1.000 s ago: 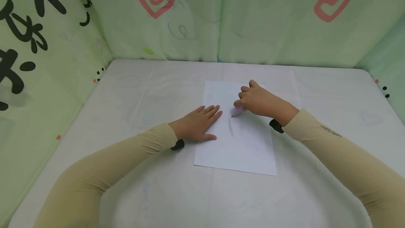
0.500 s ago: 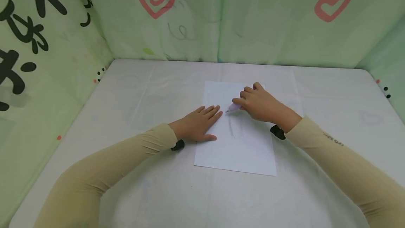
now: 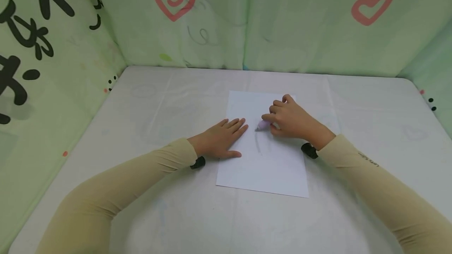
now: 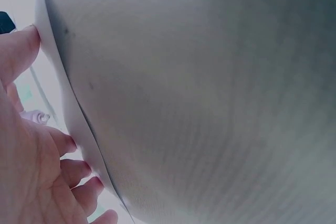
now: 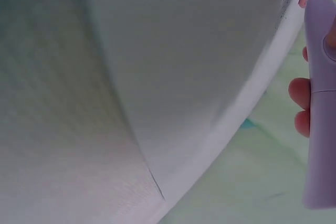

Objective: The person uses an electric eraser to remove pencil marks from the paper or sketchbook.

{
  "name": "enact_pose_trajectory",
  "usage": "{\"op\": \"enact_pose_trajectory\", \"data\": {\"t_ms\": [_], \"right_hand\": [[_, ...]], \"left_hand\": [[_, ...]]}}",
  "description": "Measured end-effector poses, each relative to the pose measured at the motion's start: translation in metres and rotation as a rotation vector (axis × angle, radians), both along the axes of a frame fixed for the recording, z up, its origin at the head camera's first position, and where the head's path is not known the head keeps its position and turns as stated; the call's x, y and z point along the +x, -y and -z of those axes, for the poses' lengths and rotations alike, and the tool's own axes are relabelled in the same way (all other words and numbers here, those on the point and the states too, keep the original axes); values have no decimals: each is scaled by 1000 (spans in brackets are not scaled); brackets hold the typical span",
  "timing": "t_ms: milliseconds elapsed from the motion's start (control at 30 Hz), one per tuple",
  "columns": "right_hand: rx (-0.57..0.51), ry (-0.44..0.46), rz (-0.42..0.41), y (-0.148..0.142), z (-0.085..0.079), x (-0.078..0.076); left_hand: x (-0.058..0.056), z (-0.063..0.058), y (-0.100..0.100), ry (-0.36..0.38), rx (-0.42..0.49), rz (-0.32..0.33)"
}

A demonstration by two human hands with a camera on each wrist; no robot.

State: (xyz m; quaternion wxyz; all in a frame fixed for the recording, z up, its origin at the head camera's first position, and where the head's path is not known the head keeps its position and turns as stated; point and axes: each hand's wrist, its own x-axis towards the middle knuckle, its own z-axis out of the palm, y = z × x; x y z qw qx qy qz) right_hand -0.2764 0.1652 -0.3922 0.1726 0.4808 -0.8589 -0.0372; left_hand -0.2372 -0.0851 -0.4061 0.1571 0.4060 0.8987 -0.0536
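Note:
A white sheet of paper [image 3: 261, 175] lies on the table. My left hand [image 3: 219, 138] rests flat with spread fingers on its left edge. My right hand [image 3: 291, 118] grips a light purple electric eraser [image 3: 262, 125], its tip pointing left and down at the sheet. In the right wrist view the body of the electric eraser [image 5: 323, 150] shows a metal tip and a thumb on its round button. Just below the tip runs a faint grey line [image 3: 257, 143] on the paper. The left wrist view shows my left palm [image 4: 26, 177] near the sheet.
A white cloth covers the table [image 3: 169, 214]. Green curtains [image 3: 293, 30] with hearts and dark lettering stand behind it and at both sides. A black wrist camera [image 3: 309, 150] sits under the right wrist, another black camera [image 3: 198, 162] under the left.
The electric eraser's tip has gone left and away from me, then back toward me and slightly right, near the top of the grey line. My left hand has stayed in place.

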Motion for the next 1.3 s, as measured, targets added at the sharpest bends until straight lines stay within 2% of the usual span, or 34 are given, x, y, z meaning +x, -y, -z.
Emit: {"op": "enact_pose_trajectory", "data": {"t_ms": [533, 967, 1300], "right_hand": [[28, 18, -51, 4, 2, 1], [24, 16, -50, 3, 1, 2], [25, 15, -63, 1, 0, 1]], "left_hand": [[1, 0, 3, 2, -1, -4], [-1, 4, 3, -5, 10, -2], [0, 0, 0, -5, 5, 5]]}}
